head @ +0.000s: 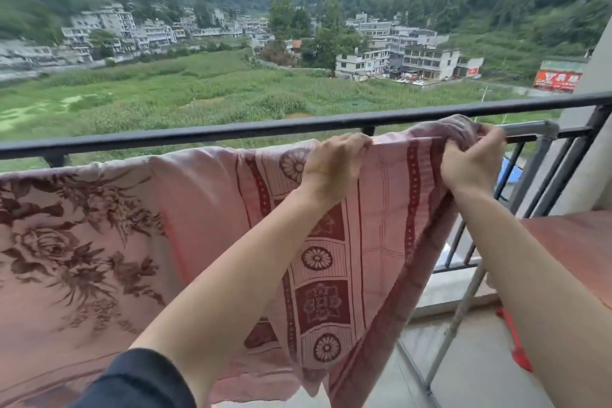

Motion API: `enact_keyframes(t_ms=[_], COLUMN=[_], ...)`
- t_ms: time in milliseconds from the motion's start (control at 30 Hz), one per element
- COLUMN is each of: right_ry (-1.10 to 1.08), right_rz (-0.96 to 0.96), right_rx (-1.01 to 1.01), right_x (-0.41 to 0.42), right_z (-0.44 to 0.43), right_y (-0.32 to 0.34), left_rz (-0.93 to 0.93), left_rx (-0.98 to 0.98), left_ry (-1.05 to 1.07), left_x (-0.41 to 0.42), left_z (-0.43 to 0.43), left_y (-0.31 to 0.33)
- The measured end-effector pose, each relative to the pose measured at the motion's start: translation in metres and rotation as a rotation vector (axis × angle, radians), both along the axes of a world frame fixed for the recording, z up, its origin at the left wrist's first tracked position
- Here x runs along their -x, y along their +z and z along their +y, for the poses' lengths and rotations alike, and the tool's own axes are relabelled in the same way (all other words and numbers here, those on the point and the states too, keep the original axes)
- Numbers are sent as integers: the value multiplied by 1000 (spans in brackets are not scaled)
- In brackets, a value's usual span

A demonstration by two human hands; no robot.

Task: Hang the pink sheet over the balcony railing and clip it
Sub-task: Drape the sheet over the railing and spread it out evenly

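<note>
Pink sheet (205, 209) hangs draped over a grey rail (528, 130); left hand (334, 166) and right hand (470, 161) both pinch its top fold.

Only one sign comes near to being read: a red billboard (558, 80) at about 2 o'clock in the view, beyond the field. It bears a yellow mark shaped like a Y at its left end, followed by a few large white characters, too blurred to make out. A line of smaller white print beneath them is likewise illegible. At the billboard's 9 o'clock, a small red sign (473, 70) on the low wing of a grey building (430, 60) carries pale marks that cannot be read.
</note>
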State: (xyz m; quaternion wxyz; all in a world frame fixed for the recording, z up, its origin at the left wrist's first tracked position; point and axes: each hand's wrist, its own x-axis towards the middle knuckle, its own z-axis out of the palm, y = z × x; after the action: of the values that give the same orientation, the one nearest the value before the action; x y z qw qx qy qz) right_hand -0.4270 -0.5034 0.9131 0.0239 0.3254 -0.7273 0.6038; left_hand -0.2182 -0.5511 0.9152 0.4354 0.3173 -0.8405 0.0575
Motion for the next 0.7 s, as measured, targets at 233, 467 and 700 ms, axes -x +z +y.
enact_keyframes(t_ms=[233,467,700], right_ry=[92,299,101], right_rz=[390,598,431], right_rx=[-38,-230,92], right_x=[-39,-87,-23], right_z=[-33,-88,-100], right_y=[-20,-42,-25], left_rz=[34,-1,112], left_rx=[39,-45,121], left_ry=[348,508,386], left_x=[-48,-90,-20], left_z=[-19,-59,-84], left_y=[-27,-42,-40])
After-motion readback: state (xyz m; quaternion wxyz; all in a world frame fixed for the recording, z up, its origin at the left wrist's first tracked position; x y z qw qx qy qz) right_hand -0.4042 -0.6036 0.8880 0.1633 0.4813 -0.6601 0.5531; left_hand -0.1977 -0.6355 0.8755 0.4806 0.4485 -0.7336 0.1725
